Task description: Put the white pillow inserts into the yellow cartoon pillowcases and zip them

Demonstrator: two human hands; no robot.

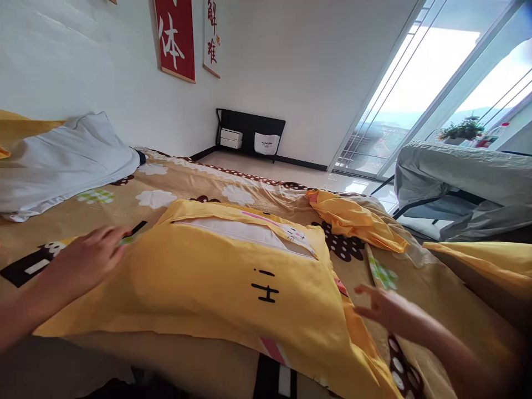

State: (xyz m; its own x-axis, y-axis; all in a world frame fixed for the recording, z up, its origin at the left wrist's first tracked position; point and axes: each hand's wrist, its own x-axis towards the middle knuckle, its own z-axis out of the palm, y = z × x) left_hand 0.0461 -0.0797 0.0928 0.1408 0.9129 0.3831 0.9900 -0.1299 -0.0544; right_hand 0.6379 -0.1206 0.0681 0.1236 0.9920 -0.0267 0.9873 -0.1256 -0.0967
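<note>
A plump yellow pillow in a cartoon-print fabric case (233, 282) lies across the near part of the bed (436, 293), on a tan bedspread printed with white clouds and brown dotted patches (183, 177). The pillow's long axis runs left to right, and the case opening, with white lining showing, faces the far side.

The left hand (89, 257) rests flat at the pillow's left end, fingers spread and pointing right, touching the edge of the yellow fabric; it grips nothing that can be seen, though motion blur hides the fingertips. The right hand (384, 307) hovers just off the pillow's near right corner, palm down, fingers loosely parted and empty; whether it touches the fabric cannot be told. The pillow therefore lies between the two hands, to the right of the left hand and to the left of the right one, and the left hand is the closer of the two.

Beyond the pillow's far right corner sits a crumpled yellow cloth (353, 219). At the far left a white pillow (62, 158) rests near the wall, under a red hanging scroll with white characters (175, 36). A low black shelf (249, 130) stands against the far wall, and a chair draped in grey cloth (461, 183) sits at the right by the tall glass doors (436, 83).
</note>
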